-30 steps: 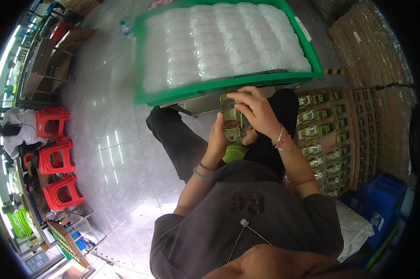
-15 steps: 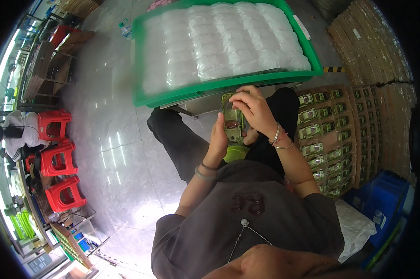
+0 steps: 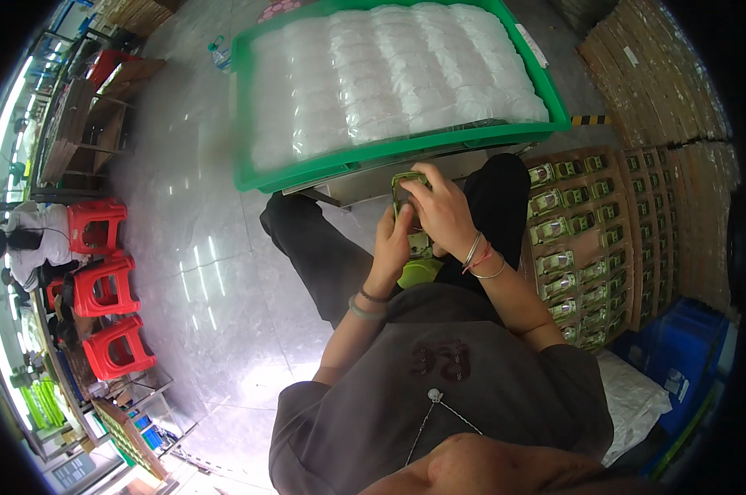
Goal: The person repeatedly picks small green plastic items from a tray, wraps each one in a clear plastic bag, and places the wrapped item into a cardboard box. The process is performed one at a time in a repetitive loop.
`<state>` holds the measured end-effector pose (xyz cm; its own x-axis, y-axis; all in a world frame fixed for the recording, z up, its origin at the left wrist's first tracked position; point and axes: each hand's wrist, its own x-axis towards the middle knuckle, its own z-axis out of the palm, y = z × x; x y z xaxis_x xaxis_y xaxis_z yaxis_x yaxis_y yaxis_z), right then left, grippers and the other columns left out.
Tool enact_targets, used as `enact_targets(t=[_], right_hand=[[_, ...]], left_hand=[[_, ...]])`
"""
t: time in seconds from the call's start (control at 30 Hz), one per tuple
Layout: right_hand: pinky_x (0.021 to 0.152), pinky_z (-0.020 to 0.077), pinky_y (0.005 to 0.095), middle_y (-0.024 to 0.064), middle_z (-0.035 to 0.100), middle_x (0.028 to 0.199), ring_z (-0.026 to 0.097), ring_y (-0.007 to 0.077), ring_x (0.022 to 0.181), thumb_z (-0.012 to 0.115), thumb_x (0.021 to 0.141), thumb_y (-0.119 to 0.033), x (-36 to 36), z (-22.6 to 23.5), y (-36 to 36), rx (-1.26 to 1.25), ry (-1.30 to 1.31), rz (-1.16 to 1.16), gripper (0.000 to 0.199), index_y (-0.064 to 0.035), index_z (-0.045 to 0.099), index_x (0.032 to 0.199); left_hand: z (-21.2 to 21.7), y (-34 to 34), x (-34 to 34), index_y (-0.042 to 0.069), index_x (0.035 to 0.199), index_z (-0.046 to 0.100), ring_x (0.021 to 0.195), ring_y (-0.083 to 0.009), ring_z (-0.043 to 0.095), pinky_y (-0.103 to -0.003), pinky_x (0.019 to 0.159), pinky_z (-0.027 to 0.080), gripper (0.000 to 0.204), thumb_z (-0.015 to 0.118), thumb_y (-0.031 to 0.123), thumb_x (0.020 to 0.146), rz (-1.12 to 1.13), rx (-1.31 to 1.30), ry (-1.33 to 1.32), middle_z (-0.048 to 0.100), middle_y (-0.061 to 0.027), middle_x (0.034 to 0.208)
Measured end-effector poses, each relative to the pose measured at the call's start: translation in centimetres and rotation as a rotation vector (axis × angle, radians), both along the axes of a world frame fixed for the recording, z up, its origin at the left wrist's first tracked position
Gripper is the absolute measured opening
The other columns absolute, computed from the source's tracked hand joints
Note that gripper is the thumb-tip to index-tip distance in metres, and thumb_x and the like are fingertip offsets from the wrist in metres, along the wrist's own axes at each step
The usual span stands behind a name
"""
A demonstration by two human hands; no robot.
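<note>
Both of my hands are on one green shell [image 3: 403,181], held over my lap in front of the bin [image 3: 406,147] of white packs [image 3: 365,82].

Change noted over the last half second: my left thumb, then upright along the shell's left edge, now leans across its front. My right hand [image 3: 447,210] has closed in as well, its wrist lower and its bent fingers over the upper part. The clear opening, plain to see half a second ago, is now mostly covered.

State of hands: my left [image 3: 392,243] is clamped on the shell, thumb in front. My right has its fingertips against the upper rim; whether they pinch it, I cannot tell, as the thumb is hidden.

Finding: I judge this to be a shift from steadying the shell to pressing or working its face. The piece remains in hand, well apart from the cars [image 3: 554,263] on the cardboard [image 3: 579,245] at my right.
</note>
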<state>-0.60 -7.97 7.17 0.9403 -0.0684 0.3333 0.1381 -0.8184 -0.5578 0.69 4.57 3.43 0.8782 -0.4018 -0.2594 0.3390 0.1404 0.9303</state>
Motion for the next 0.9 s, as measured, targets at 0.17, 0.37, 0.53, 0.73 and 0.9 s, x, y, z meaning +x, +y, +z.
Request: enact_targets(t=[0.17, 0.37, 0.53, 0.73, 0.9], right_hand=[[0.074, 0.051, 0.0354, 0.0129, 0.052, 0.116, 0.061, 0.0296, 0.089, 0.064, 0.074, -0.002, -1.0, -1.0, 0.8, 0.035, -0.14, -0.014, 0.042, -0.0067, 0.058, 0.116], [0.066, 0.0469, 0.0284, 0.0125, 0.06, 0.1, 0.06, 0.0185, 0.076, 0.06, 0.089, -0.009, -1.6, -2.8, 1.9, 0.71, -0.063, -0.27, 0.023, 0.0003, 0.058, 0.11], [0.062, 0.0438, 0.0294, 0.0098, 0.06, 0.078, 0.054, 0.0156, 0.067, 0.061, 0.089, -0.012, -1.9, -4.7, 1.7, 0.803, -0.076, -0.227, 0.017, 0.0015, 0.057, 0.097], [0.06, 0.0426, 0.031, 0.0108, 0.055, 0.072, 0.052, 0.0183, 0.065, 0.062, 0.088, -0.012, -2.7, -5.1, 1.1, 0.702, -0.059, -0.351, 0.015, 0.0004, 0.055, 0.09], [0.061, 0.0433, 0.0302, 0.0087, 0.056, 0.072, 0.052, 0.0159, 0.066, 0.061, 0.087, -0.008, -4.4, -4.5, -0.4, 0.724, 0.011, -0.426, 0.012, 0.0006, 0.055, 0.092]], left_hand=[[-1.3, -0.1, 0.5, -0.003, 0.097, 0.055, 0.067, -0.015, 0.057, -0.029, 0.06, 0.044, 0.02, 0.046, 0.015, 0.098, 0.078, 0.158, -0.303, 0.061, -0.0097, 0.078], [0.2, -0.9, 0.4, -0.003, 0.091, 0.055, 0.062, -0.0182, 0.055, -0.033, 0.056, 0.043, 0.015, 0.047, 0.009, 0.095, 0.136, 0.282, -0.466, 0.059, -0.0137, 0.071], [-0.1, -1.6, 0.0, -0.002, 0.094, 0.056, 0.066, -0.0172, 0.055, -0.031, 0.059, 0.044, 0.015, 0.047, 0.009, 0.095, 0.135, 0.289, -0.518, 0.06, -0.0129, 0.075], [-1.1, -2.7, -0.4, -0.002, 0.097, 0.058, 0.063, -0.0174, 0.056, -0.032, 0.057, 0.043, 0.019, 0.048, 0.013, 0.095, 0.127, 0.197, -0.459, 0.06, -0.0144, 0.073], [-0.6, -4.1, -1.4, -0.004, 0.093, 0.06, 0.062, -0.0157, 0.058, -0.032, 0.056, 0.045, 0.019, 0.051, 0.013, 0.093, 0.013, 0.306, -0.467, 0.063, -0.0127, 0.07]])
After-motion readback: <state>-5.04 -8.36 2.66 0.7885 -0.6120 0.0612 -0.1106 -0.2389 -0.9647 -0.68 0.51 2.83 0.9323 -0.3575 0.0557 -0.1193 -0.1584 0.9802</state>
